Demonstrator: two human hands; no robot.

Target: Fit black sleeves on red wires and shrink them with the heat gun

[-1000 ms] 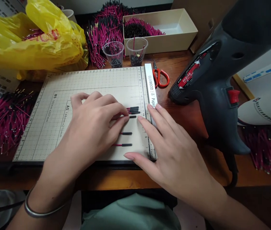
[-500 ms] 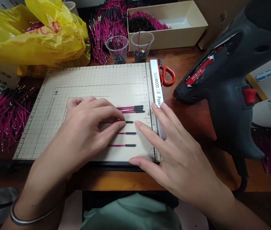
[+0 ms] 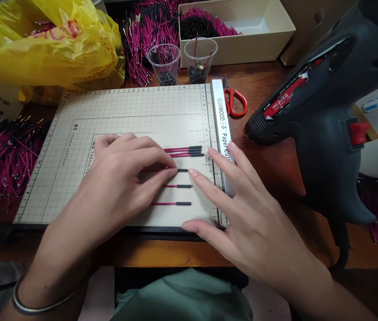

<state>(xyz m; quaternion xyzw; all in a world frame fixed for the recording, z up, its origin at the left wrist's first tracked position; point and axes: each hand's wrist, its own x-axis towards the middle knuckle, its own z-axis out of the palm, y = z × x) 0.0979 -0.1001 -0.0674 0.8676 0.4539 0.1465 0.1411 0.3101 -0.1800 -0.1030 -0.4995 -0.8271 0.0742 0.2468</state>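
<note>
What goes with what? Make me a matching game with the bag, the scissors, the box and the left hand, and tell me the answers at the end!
Things:
1. bag
2. scissors
3. box
4. left hand

Clues:
A. cream, with pink and black wires inside
B. pinching a thin wire over the board
C. yellow and crinkly, at the back on the left
D. red handles, lying just right of the board

Right pairs: 1-C, 2-D, 3-A, 4-B
</note>
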